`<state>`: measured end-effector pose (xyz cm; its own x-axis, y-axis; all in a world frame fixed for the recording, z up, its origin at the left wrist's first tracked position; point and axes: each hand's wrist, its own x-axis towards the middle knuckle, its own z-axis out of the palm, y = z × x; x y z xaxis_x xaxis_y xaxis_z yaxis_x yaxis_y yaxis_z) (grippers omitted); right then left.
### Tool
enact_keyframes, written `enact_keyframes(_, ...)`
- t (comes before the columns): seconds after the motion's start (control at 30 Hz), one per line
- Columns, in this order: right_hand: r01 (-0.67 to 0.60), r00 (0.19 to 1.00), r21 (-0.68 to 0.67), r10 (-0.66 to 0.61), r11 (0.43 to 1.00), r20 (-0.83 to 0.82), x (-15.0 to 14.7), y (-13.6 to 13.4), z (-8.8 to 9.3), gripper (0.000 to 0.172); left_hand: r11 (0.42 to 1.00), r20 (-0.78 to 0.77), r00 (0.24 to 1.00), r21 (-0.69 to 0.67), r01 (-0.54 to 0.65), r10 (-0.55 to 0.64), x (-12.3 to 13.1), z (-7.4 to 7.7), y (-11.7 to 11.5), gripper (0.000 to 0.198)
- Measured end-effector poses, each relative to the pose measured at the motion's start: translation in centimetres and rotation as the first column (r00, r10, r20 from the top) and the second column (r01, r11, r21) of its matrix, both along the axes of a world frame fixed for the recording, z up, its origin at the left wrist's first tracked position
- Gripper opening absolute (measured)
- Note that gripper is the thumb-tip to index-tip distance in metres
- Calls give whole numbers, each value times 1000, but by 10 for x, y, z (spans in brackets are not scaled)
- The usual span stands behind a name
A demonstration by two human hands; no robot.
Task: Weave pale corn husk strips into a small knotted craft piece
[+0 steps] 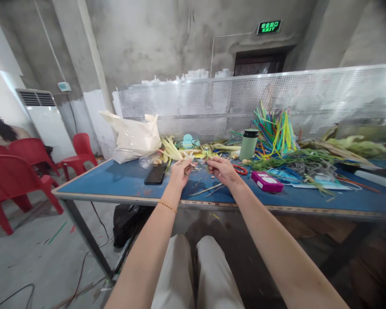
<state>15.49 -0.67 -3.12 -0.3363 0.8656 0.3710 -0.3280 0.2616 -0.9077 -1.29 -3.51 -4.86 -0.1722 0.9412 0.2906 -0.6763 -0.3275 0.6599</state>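
Note:
My left hand (pixel 181 170) and my right hand (pixel 223 170) are stretched out over the blue table (pixel 122 184), both closed in a pinch. Between them runs a thin pale strip of leaf (pixel 199 162), held at each end. A gold bracelet sits on my left wrist. Just behind my hands lies a heap of pale yellow-green leaf strips (pixel 176 151). Loose strips (pixel 209 189) lie on the table under my right hand. A black phone (pixel 155 175) lies left of my left hand.
On the table: a white plastic bag (pixel 133 136), a green bottle (pixel 248 144), a bundle of coloured straws (pixel 275 128), a magenta box (pixel 266 181), red scissors (pixel 240 170) and green husks (pixel 350 146). A perforated metal screen (pixel 309 94) backs it. Red chairs (pixel 19 171) stand left.

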Motion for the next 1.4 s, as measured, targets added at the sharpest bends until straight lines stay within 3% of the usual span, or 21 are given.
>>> enact_keyframes(0.43,83,995,43,-81,996,-56,0,3,-1,31,1000,-1,1000,-3,-7,7,1,0,1,20)
enact_keyframes(0.73,79,983,-19,-81,997,-163,1,5,0,37,1000,2,1000,-11,-17,17,0,0,0,19)
enact_keyframes(1.1,160,976,-43,-164,986,-146,1,12,-2,44,1000,-8,1000,-17,-15,15,1,1,-2,21)
enact_keyframes(1.4,337,939,-4,-337,941,-66,0,19,-7,45,1000,-11,1000,-18,-20,20,2,2,-3,22)
